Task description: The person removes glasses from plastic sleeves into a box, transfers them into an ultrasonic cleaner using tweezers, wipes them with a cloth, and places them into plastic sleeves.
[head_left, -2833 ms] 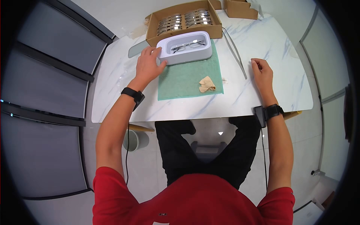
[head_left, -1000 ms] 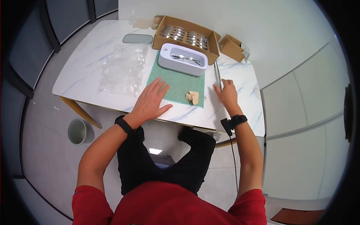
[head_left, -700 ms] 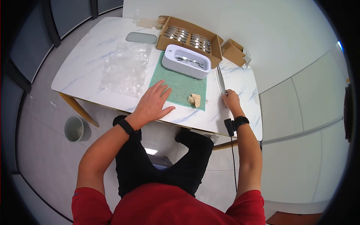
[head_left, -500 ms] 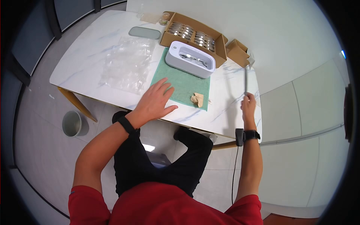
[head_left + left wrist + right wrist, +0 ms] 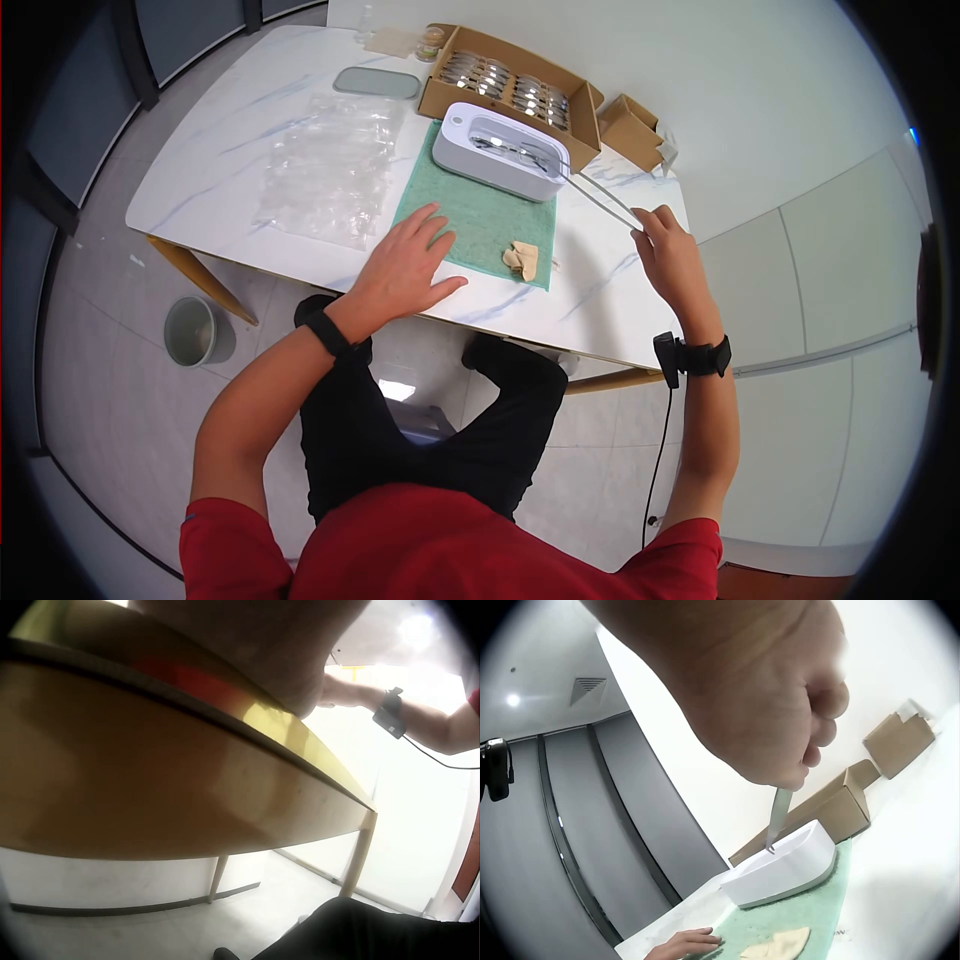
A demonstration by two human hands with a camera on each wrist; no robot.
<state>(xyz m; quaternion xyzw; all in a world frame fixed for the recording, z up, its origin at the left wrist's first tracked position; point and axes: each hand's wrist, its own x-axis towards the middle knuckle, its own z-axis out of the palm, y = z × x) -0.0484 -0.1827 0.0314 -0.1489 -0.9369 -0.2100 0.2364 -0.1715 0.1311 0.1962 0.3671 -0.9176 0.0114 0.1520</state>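
Observation:
My right hand (image 5: 672, 258) pinches the rear end of long metal tweezers (image 5: 603, 205). Their tips reach down over the right end of a white ultrasonic cleaner (image 5: 492, 177), and in the right wrist view the tweezers (image 5: 779, 814) dip past its rim. Inside its open basin lies a pair of eyeglasses (image 5: 508, 150). The cleaner stands on a green towel (image 5: 470, 225), with a crumpled beige cloth (image 5: 521, 260) near the towel's front edge. Fingers spread, my left hand (image 5: 402, 268) lies palm down at the table's front, overlapping the towel's left corner, and holds nothing.
Behind the cleaner is a cardboard box (image 5: 587, 143) with several pairs of glasses in rows. A smaller carton (image 5: 630, 132) stands to its right. Clear plastic bags (image 5: 325, 180), a grey lid (image 5: 376, 82) and small jars (image 5: 430, 44) are on the left.
Earlier my left hand let go of the cleaner and came down to the table's front. My right hand has picked up the tweezers from the table and swung their tips left over the cleaner.

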